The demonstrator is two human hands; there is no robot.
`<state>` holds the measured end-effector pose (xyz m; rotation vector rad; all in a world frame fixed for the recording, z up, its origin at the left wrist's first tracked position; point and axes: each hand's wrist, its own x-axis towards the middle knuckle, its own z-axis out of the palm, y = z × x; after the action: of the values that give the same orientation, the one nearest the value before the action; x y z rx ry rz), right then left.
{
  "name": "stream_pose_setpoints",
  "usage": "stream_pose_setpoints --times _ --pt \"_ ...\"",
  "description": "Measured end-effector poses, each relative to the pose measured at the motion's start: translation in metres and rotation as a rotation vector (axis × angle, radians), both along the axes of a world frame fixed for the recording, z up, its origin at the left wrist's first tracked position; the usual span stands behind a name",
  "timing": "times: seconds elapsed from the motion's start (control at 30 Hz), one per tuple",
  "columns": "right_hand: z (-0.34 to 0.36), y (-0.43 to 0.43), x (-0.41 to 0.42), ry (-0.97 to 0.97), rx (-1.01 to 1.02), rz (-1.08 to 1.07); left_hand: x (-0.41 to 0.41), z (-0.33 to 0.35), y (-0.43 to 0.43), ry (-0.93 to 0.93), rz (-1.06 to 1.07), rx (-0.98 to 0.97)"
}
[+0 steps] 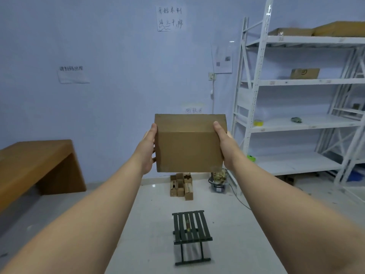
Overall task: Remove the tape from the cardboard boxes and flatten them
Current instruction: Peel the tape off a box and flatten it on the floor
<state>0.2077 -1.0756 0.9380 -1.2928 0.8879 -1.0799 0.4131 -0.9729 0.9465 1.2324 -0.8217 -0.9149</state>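
While the cardboard box (189, 143) is held in the air at arm's length, well above the floor (154, 224), it is fully assembled, with flaps closed and all faces square.

Judgement: neither step has begun on this box. Tape removal and flattening both remain.

Grip: left hand (148, 151) grasps the left side and right hand (224, 149) the right side. Thumbs lie on the near upper face. The fingers wrap behind the box and are mostly hidden.

Appearance: plain brown, no print on the visible faces, edges crisp. Faint glossy patches at the two lower corners are probably clear tape ends, but they are too dim to confirm.

Small boxes (180, 185) stand on the floor against the wall. I cannot tell whether these are finished or waiting. One more carton (305, 73) sits on the shelving (296, 82).
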Motion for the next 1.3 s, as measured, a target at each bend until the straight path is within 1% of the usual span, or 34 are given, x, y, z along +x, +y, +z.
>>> stream_pose_setpoints --times 0.23,0.47,0.7,0.9,1.03,1.17,1.3 --pt "-0.015 -0.083 0.060 0.002 0.017 0.044 0.053 -0.012 -0.068 0.036 0.050 0.026" --pt "-0.046 -0.179 0.121 -0.021 0.062 0.082 0.100 -0.029 -0.150 0.013 0.130 0.057" --pt "-0.056 -0.250 0.179 -0.031 0.115 0.125 0.154 -0.042 -0.219 0.025 0.183 0.086" --pt "-0.070 -0.308 0.229 -0.016 0.108 0.147 0.211 -0.055 -0.277 0.060 0.152 0.095" --pt "-0.087 -0.341 0.272 0.003 0.124 0.092 0.261 -0.075 -0.323 0.067 0.100 0.154" --pt "-0.086 -0.383 0.330 0.038 0.105 0.026 0.324 -0.077 -0.377 0.045 0.028 0.170" --pt "-0.094 -0.422 0.394 0.036 0.136 -0.041 0.395 -0.079 -0.423 0.062 -0.015 0.208"
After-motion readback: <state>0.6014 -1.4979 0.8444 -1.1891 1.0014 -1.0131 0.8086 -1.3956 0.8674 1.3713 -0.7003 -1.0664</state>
